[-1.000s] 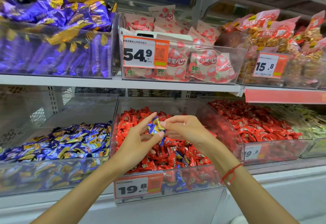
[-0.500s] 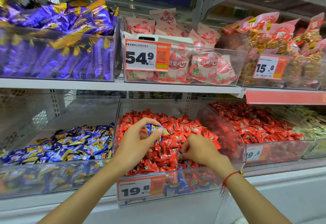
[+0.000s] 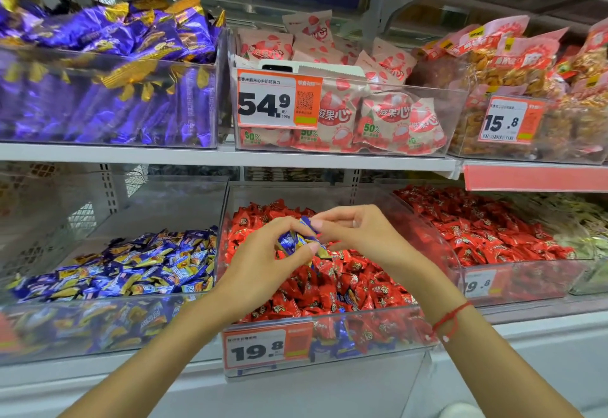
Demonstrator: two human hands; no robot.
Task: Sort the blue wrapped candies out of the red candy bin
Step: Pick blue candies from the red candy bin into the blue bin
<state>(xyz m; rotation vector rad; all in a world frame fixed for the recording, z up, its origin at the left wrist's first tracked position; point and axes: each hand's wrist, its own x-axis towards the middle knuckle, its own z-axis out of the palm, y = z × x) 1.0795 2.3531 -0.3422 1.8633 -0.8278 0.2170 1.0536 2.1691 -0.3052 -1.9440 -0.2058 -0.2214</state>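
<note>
Hands met above the red candy bin [image 3: 329, 356], both at work on the same small cluster of blue wrapped candies [image 3: 297, 240]. Left hand [image 3: 263, 266] curled — thumb and fingers closed round the blue-and-yellow wrappers from the left and beneath. Right hand [image 3: 358, 230] pinched the top of the cluster between thumb and forefinger, remaining fingers bent loosely behind. Held clear of the heap, just above the middle of the bin. Exact count in the cluster impossible to tell.

Below, red candies [image 3: 355, 286] piled thickly in the clear bin, with a few more blue wrappers [image 3: 342, 335] visible low against its front wall, beside the orange price tag [image 3: 268, 348] marked 19.8. Red string bracelet [image 3: 450, 319] round the right wrist.

To the left, on the same shelf, a clear bin of blue candies [image 3: 131, 266] — same blue-and-yellow wrapping. To the right, a second bin of red candies [image 3: 487, 230]. On the shelf above: purple-and-gold packets [image 3: 108, 65] at left, pink-and-white strawberry bags [image 3: 378, 114] in the centre behind a tag reading 54.9 [image 3: 278, 101], clear bags of golden snacks [image 3: 513, 65] with red labels at right.
</note>
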